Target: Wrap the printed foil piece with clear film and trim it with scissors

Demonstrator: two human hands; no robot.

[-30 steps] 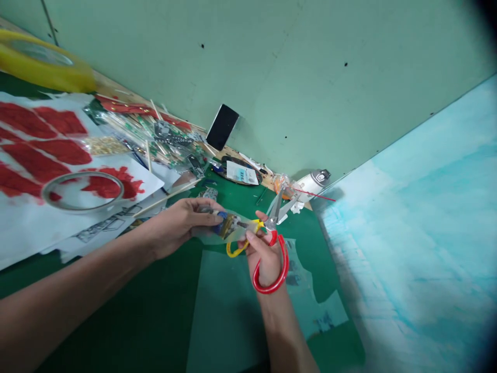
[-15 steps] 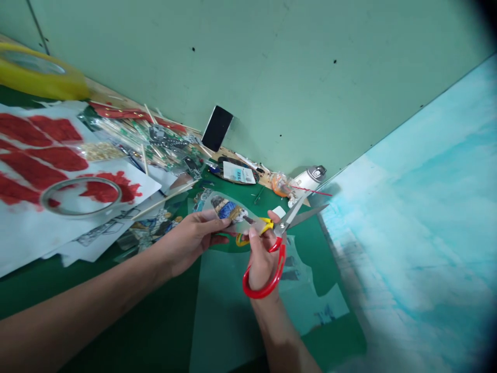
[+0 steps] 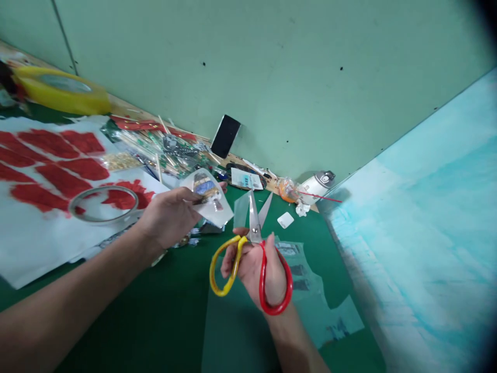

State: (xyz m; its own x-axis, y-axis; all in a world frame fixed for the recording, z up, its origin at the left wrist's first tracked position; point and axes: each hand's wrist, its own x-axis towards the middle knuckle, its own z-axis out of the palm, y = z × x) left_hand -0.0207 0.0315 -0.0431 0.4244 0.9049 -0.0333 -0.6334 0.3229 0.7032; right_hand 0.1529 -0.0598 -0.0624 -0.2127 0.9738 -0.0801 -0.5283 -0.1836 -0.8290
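My left hand (image 3: 174, 215) pinches a small piece of clear plastic film (image 3: 215, 213) with a blue, tan and dark printed figure on it. To its right, my right hand (image 3: 258, 267) is wrapped around a pair of scissors (image 3: 254, 232) with one yellow and one red handle loop. The blades point up and away, spread apart, and do not touch the held piece. A small clear offcut (image 3: 241, 211) shows beside the blades. Below my right hand lies a larger translucent sheet (image 3: 310, 305) with cut edges and some printed patches.
Red-painted paper (image 3: 58, 155) lies left, with a narrow tape roll (image 3: 103, 203) on it and a wide yellow tape roll (image 3: 64, 90) behind. Packaged sticks (image 3: 155, 145), a phone (image 3: 225, 136) and a spray can (image 3: 317, 186) line the green wall (image 3: 272, 77).
The scissors swung from pointing right to pointing up and away, and now stand clear of the film. My left hand drew the film left and raised it. The view shifted slightly.
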